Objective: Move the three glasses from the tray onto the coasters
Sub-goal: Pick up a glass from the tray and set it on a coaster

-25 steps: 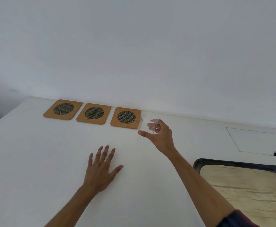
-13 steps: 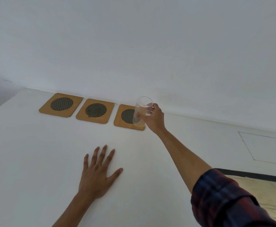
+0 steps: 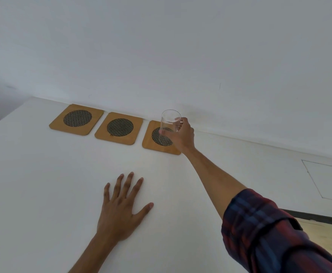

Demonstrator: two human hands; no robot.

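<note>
The right hand (image 3: 182,137) is wrapped around a clear, straight-sided drinking glass (image 3: 170,127), thumb across the near face and fingers curled round the far side, gripping it about halfway up. The glass stands upright, thin-walled and empty, its round rim well above the knuckles. Its base sits over the dark mesh disc of the nearest coaster (image 3: 159,139), the one directly under the grip; whether the bottom has touched the mesh or hangs just above it, I cannot tell.

That coaster is a rounded-corner square of smooth, honey-coloured wood with a circular inset of fine woven metal mesh. Two more of the same make lie out to the left of the grip in a row along the wall: the middle coaster (image 3: 119,128) just beside it, and the far coaster (image 3: 76,119) beyond that, all bare and flat on the matte white tabletop (image 3: 43,184).

Back toward the person from the grip, the left hand (image 3: 121,208) lies palm-down on the table, fingers spread and flat, holding nothing. The right forearm is bare up to a rolled plaid sleeve (image 3: 263,235) in navy and red. Behind that sleeve, a corner of the dark-rimmed tray (image 3: 316,218) with a pale wood-grain floor shows at the lower right.
</note>
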